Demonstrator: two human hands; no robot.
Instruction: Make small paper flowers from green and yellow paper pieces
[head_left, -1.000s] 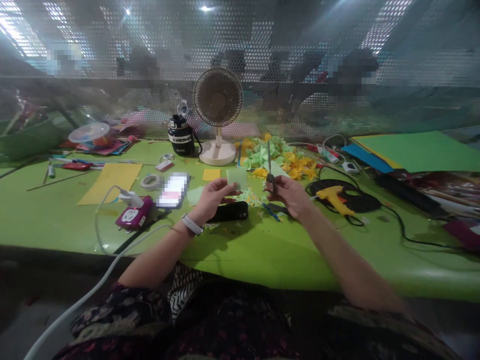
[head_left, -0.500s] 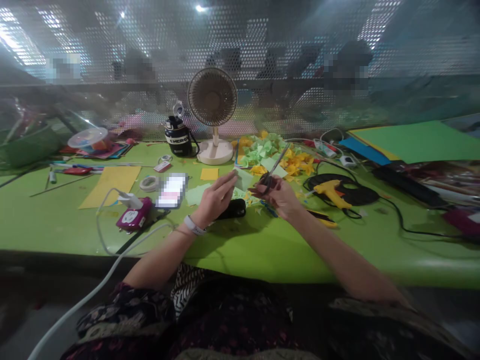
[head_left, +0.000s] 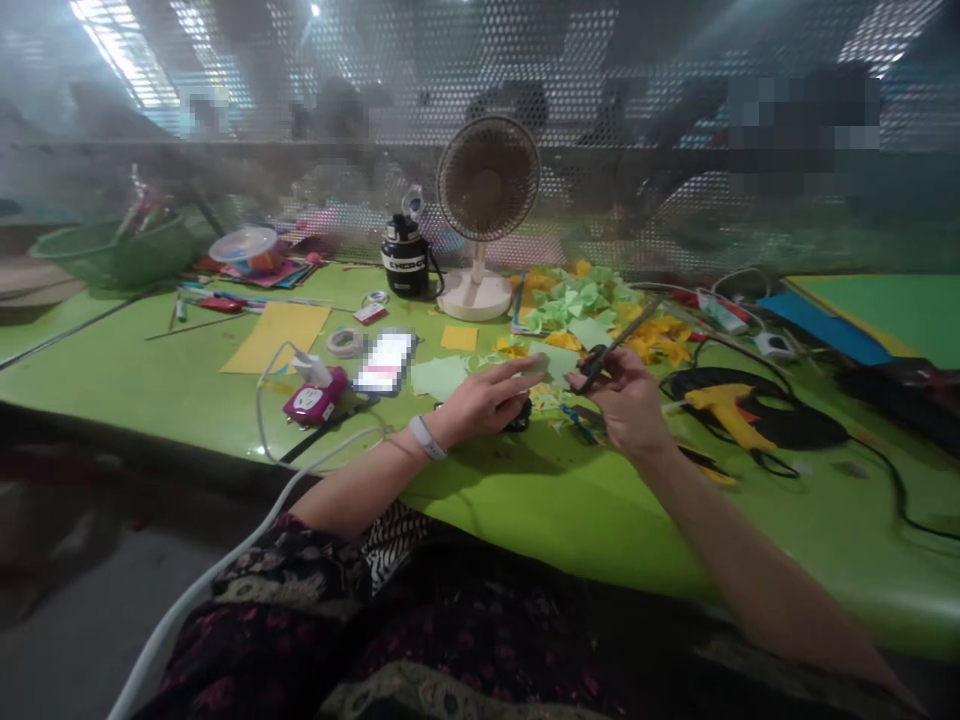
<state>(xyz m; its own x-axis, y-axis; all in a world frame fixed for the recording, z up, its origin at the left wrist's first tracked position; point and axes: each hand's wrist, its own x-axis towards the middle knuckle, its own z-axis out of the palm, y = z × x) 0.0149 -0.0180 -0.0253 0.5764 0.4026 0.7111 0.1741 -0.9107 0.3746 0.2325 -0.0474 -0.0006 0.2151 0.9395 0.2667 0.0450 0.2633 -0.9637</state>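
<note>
My left hand (head_left: pixel 487 400) lies low over the green table, its fingertips at a pale green paper piece (head_left: pixel 553 363), which seems pinched there. My right hand (head_left: pixel 626 395) is shut on a pair of dark scissors (head_left: pixel 611 350), with the blades slanting up and to the right. The two hands are close together, and the scissors' handles sit just right of the paper. A black case (head_left: pixel 517 415) is mostly hidden under my left hand. Small paper scraps (head_left: pixel 555 410) lie beneath the hands.
Behind the hands is a heap of green and yellow paper flowers (head_left: pixel 585 300). A white fan (head_left: pixel 487 180) and black flask (head_left: pixel 405 258) stand further back. A yellow glue gun (head_left: pixel 727 415) lies right, and a pink power socket (head_left: pixel 315 395) with a white cable lies left.
The scissors have tilted further right and my hands have drawn closer together. Everything on the table has shifted right in the picture as the view turned left.
</note>
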